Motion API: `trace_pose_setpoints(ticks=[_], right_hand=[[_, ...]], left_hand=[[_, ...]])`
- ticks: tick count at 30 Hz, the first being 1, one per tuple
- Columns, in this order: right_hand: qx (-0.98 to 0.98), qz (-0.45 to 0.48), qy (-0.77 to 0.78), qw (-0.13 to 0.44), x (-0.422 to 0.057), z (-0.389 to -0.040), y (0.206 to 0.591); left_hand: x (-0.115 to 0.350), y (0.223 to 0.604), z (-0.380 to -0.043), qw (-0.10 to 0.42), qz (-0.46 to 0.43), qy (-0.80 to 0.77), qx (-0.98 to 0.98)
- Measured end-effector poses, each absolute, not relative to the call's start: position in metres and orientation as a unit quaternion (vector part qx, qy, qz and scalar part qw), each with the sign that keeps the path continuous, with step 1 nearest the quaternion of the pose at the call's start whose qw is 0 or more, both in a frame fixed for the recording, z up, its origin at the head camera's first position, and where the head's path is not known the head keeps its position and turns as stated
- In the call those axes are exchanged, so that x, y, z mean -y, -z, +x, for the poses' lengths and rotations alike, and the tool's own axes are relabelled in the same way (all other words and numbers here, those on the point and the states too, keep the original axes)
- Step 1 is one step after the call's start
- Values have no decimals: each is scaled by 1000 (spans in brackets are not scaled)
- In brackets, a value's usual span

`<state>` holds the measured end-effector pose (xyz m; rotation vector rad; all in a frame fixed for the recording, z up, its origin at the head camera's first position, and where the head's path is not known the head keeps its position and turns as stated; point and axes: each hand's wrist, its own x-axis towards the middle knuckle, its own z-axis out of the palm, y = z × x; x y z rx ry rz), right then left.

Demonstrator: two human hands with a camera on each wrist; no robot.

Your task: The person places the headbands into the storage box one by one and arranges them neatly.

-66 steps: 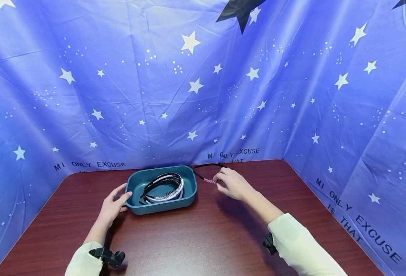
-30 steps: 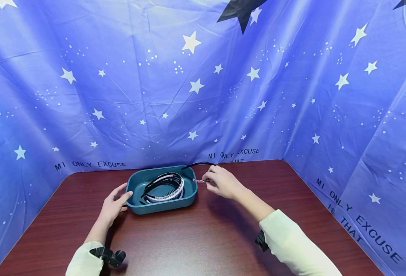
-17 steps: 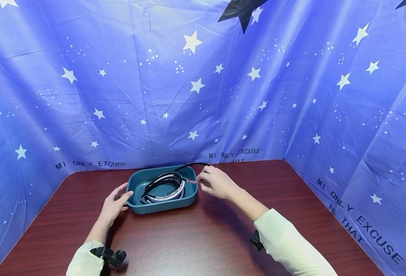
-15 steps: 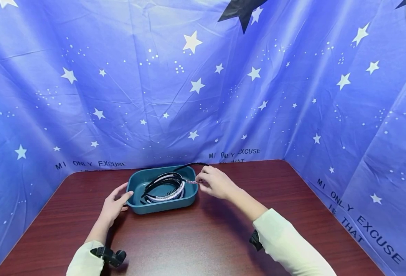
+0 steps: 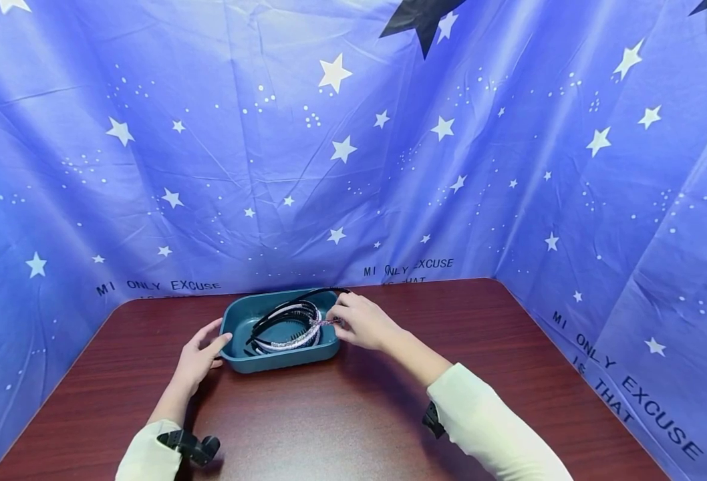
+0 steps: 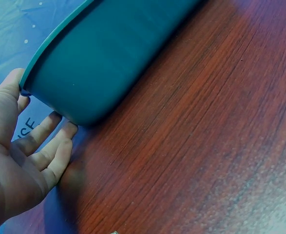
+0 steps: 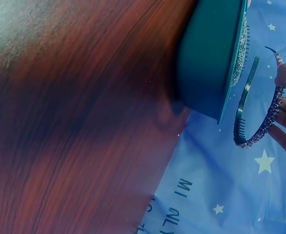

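A teal plastic basin (image 5: 281,364) stands near the back of the table with several headbands (image 5: 293,344) piled inside, some black and some glittery white or silver. My left hand (image 5: 196,354) grips its left end, thumb over the rim and fingers against the outer wall, as the left wrist view also shows. In my right hand (image 5: 362,322) is a headband (image 7: 269,119) with pink glitter and black toothed ends, pinched between thumb and fingers. It hangs above the basin's right end, overlapping the pile in the head view.
The reddish-brown wooden table (image 5: 305,421) runs back to a blue star-printed cloth (image 5: 329,174) hanging behind and at the sides. Black wrist mounts (image 5: 190,446) are strapped over the light sleeves (image 5: 492,421).
My right hand has carried the pink glitter headband leftward, from beside the basin to over its right end. The left hand stays on the basin, which has hardly moved.
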<state>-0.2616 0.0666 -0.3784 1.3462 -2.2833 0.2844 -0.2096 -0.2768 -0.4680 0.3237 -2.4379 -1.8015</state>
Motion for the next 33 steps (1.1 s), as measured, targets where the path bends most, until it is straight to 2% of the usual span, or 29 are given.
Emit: trace_pose_setpoints(ticks=[12,33], right_hand=[[839,493,-82,213,-49,-258,377],[825,517,-65,221,-19,-254,385]], left_hand=[[278,468,-210,47,107,592,797],[277,468,-211,50,107,595,795]])
